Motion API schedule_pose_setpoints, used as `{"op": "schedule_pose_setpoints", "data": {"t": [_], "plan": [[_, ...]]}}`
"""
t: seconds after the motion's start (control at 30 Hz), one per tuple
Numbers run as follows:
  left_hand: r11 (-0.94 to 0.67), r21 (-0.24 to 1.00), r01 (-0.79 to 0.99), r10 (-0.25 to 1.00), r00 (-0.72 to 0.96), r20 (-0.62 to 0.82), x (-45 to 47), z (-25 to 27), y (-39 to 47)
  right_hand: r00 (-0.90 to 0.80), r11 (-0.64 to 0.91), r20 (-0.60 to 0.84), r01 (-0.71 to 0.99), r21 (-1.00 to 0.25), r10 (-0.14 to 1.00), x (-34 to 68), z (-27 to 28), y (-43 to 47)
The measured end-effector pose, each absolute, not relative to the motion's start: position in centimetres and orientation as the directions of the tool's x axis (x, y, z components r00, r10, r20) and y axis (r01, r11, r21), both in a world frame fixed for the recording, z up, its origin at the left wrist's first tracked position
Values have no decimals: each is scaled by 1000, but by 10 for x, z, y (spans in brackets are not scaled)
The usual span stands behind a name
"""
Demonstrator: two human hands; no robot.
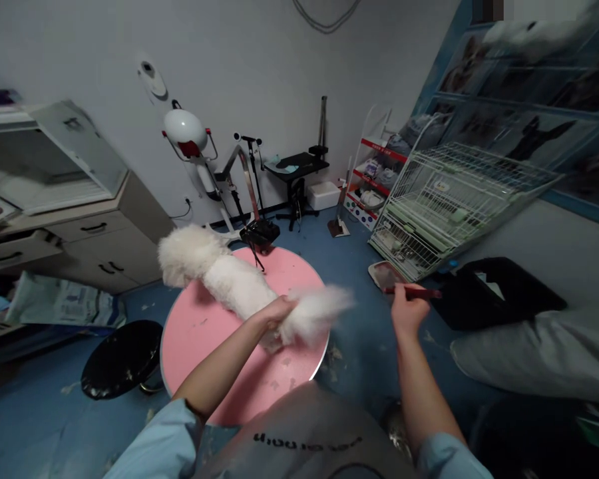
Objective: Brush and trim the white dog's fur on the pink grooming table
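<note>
A white fluffy dog (239, 283) stands on a round pink grooming table (199, 339), its head at the far left and its rear toward me. My left hand (279, 311) is closed around the base of the dog's bushy tail (319, 313), which is smeared by motion. Off to the right, beyond the table's edge, my right hand (408, 313) grips a dark red-handled brush (426, 293). The brush is apart from the dog, and its head is hard to make out.
A black round stool (122, 359) stands left of the table. Behind it are a dryer on a stand (186, 130) and a small black table (299, 165). Wire cages (444, 199) and a shelf rack (379, 156) line the right. Loose hair lies on the blue floor (349, 372). Someone's grey-clothed leg (519, 352) reaches in at right.
</note>
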State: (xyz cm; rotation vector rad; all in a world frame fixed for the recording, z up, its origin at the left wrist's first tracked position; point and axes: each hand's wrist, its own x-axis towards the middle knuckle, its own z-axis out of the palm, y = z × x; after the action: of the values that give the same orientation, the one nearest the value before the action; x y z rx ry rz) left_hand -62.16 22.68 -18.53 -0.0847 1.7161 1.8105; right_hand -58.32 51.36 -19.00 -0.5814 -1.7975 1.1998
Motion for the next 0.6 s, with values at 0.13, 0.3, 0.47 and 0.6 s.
{"op": "schedule_pose_setpoints", "data": {"t": [0.13, 0.3, 0.47, 0.6], "plan": [[52, 902, -428, 443, -800, -405, -623, -184, 227, -916, 386, 188, -40, -922, 355, -569, -204, 481], [33, 965, -262, 522, -819, -240, -622, -190, 224, -991, 591, 136, -101, -801, 15, -585, -198, 428], [87, 996, 5, 482, -875, -38, -615, -200, 224, -978, 700, 204, -122, -704, 34, -619, -161, 431], [91, 985, -143, 309, -937, -165, -615, -214, 226, -954, 379, 107, 8, -925, 280, -613, -178, 431]]}}
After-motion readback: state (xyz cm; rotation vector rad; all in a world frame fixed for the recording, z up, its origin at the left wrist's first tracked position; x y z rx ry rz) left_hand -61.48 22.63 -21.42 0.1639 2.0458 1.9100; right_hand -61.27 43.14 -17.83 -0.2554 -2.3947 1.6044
